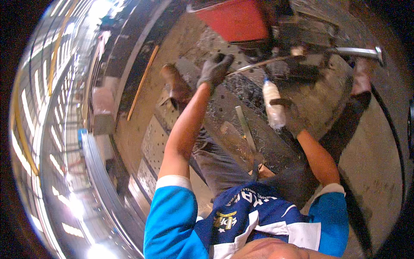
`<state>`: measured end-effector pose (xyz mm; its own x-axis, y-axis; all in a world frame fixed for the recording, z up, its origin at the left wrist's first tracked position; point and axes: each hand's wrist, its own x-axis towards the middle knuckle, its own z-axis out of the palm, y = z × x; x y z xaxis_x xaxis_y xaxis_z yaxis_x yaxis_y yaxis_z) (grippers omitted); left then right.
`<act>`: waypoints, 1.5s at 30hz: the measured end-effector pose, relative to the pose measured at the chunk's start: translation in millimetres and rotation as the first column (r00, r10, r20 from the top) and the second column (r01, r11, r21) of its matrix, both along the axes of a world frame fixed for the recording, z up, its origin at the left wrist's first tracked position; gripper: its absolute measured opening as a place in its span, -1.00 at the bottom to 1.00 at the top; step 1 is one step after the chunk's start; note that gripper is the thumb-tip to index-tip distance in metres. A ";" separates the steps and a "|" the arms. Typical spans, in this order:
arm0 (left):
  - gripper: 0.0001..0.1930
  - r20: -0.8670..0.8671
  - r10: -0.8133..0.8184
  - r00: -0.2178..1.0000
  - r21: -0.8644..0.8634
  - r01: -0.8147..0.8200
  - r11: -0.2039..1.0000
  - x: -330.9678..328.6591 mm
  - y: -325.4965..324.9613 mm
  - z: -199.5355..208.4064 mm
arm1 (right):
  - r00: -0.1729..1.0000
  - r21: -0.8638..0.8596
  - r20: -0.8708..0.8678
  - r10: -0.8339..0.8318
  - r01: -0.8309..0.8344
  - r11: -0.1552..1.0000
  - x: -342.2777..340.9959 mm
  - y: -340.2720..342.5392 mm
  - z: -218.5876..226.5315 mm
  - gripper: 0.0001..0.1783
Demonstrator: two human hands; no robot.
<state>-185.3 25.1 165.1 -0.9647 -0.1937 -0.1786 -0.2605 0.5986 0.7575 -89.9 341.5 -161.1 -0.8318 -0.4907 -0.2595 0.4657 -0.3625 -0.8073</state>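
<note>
My left hand [215,70], in a dark glove, is closed around the near end of a thin metal rod [250,67]. The rod runs to the right, below a red box-shaped body [235,21]. Lower on the right, my right hand [294,118], also gloved, wraps a whitish plastic bottle [271,97], one dark finger lying across it. The bottle tilts with its narrow, bluish end away from me. Dark metal parts [278,69] lie just beyond that end, blurred and hard to make out.
Perforated metal plates [148,149] and scattered shavings lie beneath me. A flat strip [246,127] rests between my legs. My brown boot [172,77] is at left; a silver bar with a crosspiece [360,52] lies at right. A black cable [394,125] curves along the floor. Long metal profiles [101,168] stand at left.
</note>
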 end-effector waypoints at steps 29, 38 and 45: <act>-0.39 0.042 0.055 0.998 -0.173 -0.047 0.984 0.5 24.1 16.9 | 0.996 0.128 -0.090 -0.008 0.020 0.992 1.1 2.5 105.9 -0.67; -0.38 0.053 0.092 0.994 -0.104 -0.086 0.991 4.2 33.2 24.0 | 0.994 0.152 -0.107 -0.014 0.030 0.988 0.6 9.0 130.7 -0.69; -0.43 0.047 0.095 0.994 -0.132 -0.088 0.987 2.3 39.7 26.5 | 0.995 0.143 -0.092 -0.042 0.055 0.988 -1.6 15.3 140.5 -0.70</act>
<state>-183.0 64.8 191.6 -0.9317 -0.3051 -0.1970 -0.3563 0.6628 0.6585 -91.5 356.8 -20.6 -0.8765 -0.4119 -0.2494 0.3748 -0.2585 -0.8904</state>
